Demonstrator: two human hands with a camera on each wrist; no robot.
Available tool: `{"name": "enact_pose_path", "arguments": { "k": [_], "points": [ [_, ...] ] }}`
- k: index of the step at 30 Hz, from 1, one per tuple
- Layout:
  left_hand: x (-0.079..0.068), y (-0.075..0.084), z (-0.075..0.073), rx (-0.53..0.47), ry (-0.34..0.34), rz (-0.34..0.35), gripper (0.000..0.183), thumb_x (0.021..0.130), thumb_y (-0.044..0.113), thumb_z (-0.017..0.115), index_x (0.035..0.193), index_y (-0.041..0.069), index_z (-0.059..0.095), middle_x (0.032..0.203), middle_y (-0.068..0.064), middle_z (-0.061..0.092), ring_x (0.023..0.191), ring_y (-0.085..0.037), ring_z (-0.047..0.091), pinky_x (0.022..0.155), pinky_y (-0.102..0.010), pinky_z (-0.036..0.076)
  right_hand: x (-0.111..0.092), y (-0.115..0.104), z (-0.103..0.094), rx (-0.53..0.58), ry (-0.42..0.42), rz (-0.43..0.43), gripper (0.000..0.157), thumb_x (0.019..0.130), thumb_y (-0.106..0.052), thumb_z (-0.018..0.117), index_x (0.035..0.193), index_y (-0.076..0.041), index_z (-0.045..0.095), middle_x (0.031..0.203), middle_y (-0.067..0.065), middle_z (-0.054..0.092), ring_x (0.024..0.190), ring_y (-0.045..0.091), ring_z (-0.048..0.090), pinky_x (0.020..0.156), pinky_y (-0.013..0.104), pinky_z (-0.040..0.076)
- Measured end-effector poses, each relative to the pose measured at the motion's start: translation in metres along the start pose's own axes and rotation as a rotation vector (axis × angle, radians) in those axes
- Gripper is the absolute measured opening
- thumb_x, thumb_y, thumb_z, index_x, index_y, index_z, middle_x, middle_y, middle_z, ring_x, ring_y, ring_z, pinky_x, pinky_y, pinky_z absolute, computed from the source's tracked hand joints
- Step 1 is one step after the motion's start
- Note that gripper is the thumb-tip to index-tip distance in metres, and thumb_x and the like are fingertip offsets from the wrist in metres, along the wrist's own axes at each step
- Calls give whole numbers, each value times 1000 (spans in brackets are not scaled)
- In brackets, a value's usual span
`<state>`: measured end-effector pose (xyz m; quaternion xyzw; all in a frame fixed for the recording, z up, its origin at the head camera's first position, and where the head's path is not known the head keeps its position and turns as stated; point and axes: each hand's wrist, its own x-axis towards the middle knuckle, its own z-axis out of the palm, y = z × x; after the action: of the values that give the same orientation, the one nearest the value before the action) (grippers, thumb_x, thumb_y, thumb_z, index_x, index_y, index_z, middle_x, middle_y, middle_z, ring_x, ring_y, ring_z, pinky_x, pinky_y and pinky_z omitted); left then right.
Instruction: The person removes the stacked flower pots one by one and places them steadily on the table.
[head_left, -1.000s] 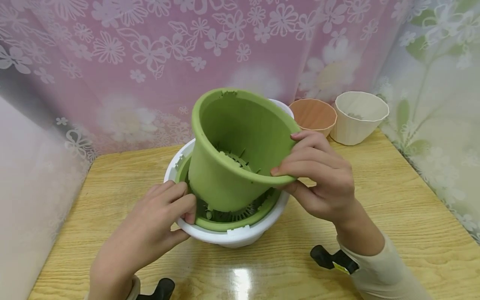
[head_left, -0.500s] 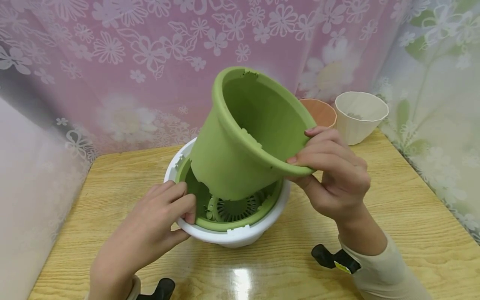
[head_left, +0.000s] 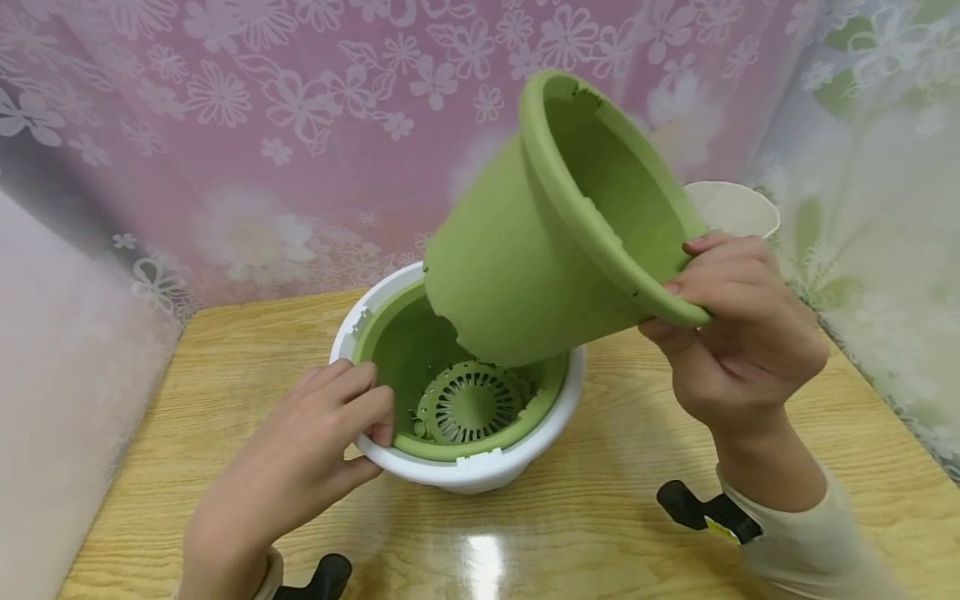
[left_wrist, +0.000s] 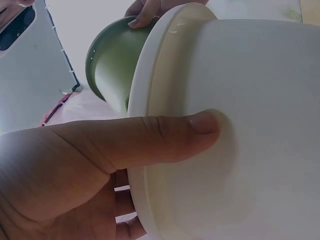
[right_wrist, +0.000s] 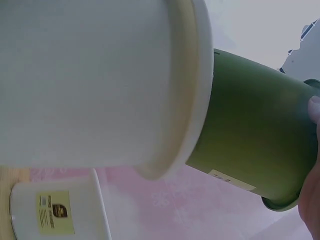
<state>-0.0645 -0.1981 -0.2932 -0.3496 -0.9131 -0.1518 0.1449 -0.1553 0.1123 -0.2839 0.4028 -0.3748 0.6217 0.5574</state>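
My right hand [head_left: 750, 325] pinches the rim of a green flowerpot [head_left: 517, 250], thumb outside and fingers over the lip. The pot is tilted, mouth to the upper right, its base above a white flowerpot [head_left: 480, 475]. Nested in the white pot is another green flowerpot [head_left: 405, 350] with a slotted bottom. My left hand [head_left: 300, 450] grips the near-left rim of the nested pots. In the left wrist view, its thumb presses on the white pot's outer wall [left_wrist: 265, 100]. A paper label [right_wrist: 232, 181] shows on the lifted pot in the right wrist view.
A cream pot [head_left: 735, 208] stands at the back right, partly behind the lifted pot. In the right wrist view a white pot with a yellowish label [right_wrist: 55, 212] is at lower left. Flowered curtain [head_left: 337, 167] closes off the back of the wooden table [head_left: 585, 533].
My right hand has raised the green flowerpot up and to the right, out of the nested pots, tilting it more. It now covers the orange pot. The left hand stays in place.
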Motion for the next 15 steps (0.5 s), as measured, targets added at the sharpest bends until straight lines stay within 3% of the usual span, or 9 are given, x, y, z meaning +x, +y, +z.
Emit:
{"name": "enact_pose_path", "arguments": {
  "k": [8,15],
  "points": [
    [1,0,0,-13,6,4,39,70,12,83,78,23,47,82,14,40,81,-8,40,76,-28,33,7,1,-27,-111,116,-35,44,54,-9,95,64,8,55,57,14,56,63,25,53,82,36,53],
    [0,0,0,-20,1,-9,39,71,12,83,79,23,47,82,14,39,82,-8,40,78,-27,32,16,-2,-40,-192,171,-46,40,53,0,90,61,10,52,56,13,51,63,24,51,78,33,53]
  ]
}}
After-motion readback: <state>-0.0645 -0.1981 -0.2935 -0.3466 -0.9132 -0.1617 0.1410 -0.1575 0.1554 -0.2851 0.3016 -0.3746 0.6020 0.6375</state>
